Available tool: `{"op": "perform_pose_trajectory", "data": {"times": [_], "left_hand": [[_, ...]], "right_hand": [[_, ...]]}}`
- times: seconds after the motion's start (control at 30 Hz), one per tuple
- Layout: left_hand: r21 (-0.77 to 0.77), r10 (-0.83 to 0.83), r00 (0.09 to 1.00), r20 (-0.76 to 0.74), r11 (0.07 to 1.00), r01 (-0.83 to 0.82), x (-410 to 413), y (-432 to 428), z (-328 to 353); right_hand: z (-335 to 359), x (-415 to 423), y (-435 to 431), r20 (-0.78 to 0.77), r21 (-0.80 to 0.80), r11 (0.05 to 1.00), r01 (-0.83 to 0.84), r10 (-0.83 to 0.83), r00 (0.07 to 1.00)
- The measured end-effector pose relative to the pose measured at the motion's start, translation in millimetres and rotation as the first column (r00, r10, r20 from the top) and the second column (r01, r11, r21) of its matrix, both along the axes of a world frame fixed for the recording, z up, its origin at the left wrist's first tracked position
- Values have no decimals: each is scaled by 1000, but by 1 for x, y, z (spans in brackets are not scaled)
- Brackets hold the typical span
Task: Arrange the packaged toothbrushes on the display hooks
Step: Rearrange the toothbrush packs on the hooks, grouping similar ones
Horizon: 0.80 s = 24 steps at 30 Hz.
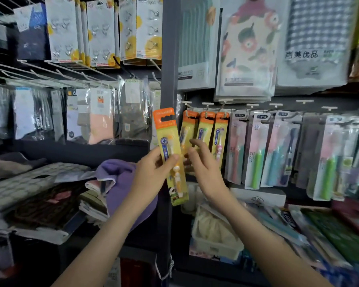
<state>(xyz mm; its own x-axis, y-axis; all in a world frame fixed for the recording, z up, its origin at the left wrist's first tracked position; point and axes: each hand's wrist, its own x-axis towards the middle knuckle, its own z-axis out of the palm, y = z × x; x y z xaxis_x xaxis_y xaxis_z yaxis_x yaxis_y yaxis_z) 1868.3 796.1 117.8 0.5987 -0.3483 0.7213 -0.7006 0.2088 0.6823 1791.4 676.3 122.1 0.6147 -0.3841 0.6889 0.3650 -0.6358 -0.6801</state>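
Left hand point(151, 172): clasped the held toothbrush pack point(167, 139) around its middle, thumb across the front, fingers curled behind.
Held toothbrush pack: yellow card with an orange top, stood nearly upright with its top leaning left, raised off any hook in front of the grey upright post point(169, 59), just left of the hanging row.
Right hand point(205, 166): reached to the lower part of the leftmost hanging pack point(187, 129), fingers loosely bent with the tips at the card; could not tell whether gripped or merely touched.
Hanging children's packs point(205, 127): three matching orange-and-yellow cards, hung side by side on white-tipped display hooks point(188, 104).
Adult toothbrush packs point(255, 152): hung in a row to the right, with green, blue and pink handles.
Above the row: bagged towels point(247, 48), floral and checked.
Left bay: bagged socks point(100, 117) below carded adhesive hooks point(100, 32).
Lower left shelf: purple cloth point(120, 179) bunched behind the left wrist.
Lower right: white basket point(214, 235) beneath the right forearm.
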Motion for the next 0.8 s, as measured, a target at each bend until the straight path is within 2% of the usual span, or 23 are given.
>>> {"op": "perform_pose_trajectory", "data": {"times": [0.03, 0.1, 0.2, 0.27, 0.3, 0.37, 0.43, 0.5, 0.57, 0.63, 0.8], "left_hand": [[16, 53, 998, 34, 998, -53, -4, -7, 2], [60, 159, 982, 105, 984, -166, -15, -22, 7], [117, 247, 941, 232, 953, -279, -27, -45, 10], [126, 303, 874, 380, 919, -373, -30, -51, 11], [88, 359, 801, 479, 888, -450, -28, -53, 12], [-66, 487, 590, 644, 803, -592, -19, -55, 12], [-180, 552, 388, 738, 715, -675, -7, -57, 12], [-205, 558, 275, 783, 648, -733, 7, -59, 11], [-196, 529, 215, 821, 615, -764, 19, -60, 10], [-191, 514, 195, 835, 604, -774, 24, -60, 10], [-218, 531, 173, 830, 594, -774, 23, -61, 11]], "right_hand": [[-5, -8, 1, -7, 40, 996, -86, 86, 996], [-14, -16, 1, -39, 68, 987, -147, 150, 988], [-15, -21, -9, -48, 171, 973, -154, 165, 985], [-12, -27, -23, -38, 219, 970, -105, 116, 993], [-11, -32, -32, -42, 211, 977, -37, 47, 998], [-12, -40, -53, -82, 146, 976, 163, -153, 985], [-13, -45, -72, -138, 70, 948, 309, -298, 945], [-11, -44, -88, -167, 9, 929, 371, -364, 916], [-7, -37, -100, -167, -103, 904, 415, -427, 889], [-1, -25, -109, -147, -173, 883, 436, -461, 875], [10, 6, -109, -97, -151, 893, 424, -441, 892]]}}
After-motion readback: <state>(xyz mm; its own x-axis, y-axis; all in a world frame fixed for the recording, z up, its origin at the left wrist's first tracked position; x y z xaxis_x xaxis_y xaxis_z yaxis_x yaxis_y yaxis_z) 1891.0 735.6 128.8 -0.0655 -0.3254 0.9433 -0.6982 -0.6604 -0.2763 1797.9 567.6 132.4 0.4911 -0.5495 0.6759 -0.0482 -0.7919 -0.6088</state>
